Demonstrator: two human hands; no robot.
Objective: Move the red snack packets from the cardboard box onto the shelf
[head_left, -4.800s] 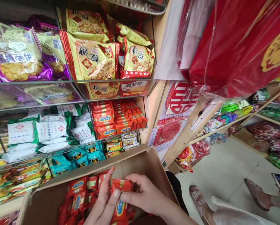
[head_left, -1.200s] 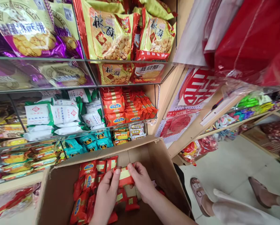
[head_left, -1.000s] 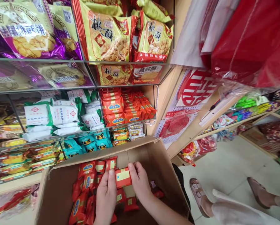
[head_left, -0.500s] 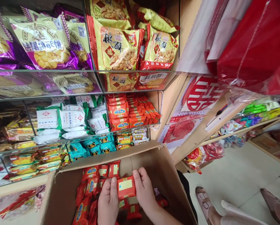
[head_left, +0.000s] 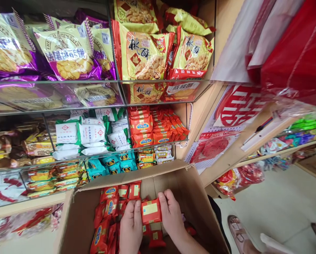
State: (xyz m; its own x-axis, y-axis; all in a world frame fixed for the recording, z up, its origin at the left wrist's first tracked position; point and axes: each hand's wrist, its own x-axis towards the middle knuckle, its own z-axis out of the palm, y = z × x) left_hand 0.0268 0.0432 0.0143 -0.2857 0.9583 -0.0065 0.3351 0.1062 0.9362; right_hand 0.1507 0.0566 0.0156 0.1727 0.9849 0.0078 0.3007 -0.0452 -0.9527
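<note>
Between my two hands is a small red snack packet [head_left: 151,211] with a pale yellow label facing up. My left hand [head_left: 131,224] pinches its left end, thumb on top. The right end is gripped by my right hand [head_left: 172,215], fingers closed around it. Both hands are over an open cardboard box [head_left: 200,201]. More red packets [head_left: 101,234] lie in the box, mostly along its left side, some with a blue and yellow logo. A few others sit beneath my hands, partly hidden by them.
Behind the box rise glass-fronted shelves with purple biscuit bags [head_left: 68,53], yellow-red bags [head_left: 142,53], white-green packets [head_left: 91,132] and stacked red packets [head_left: 140,127]. Red plastic packaging [head_left: 292,60] hangs at upper right. A person's sandalled foot [head_left: 237,231] is on the floor at right.
The view has shifted, so the shelves, box and hands appear farther right. Both hands still hold the same packet, in nearly the same pose.
</note>
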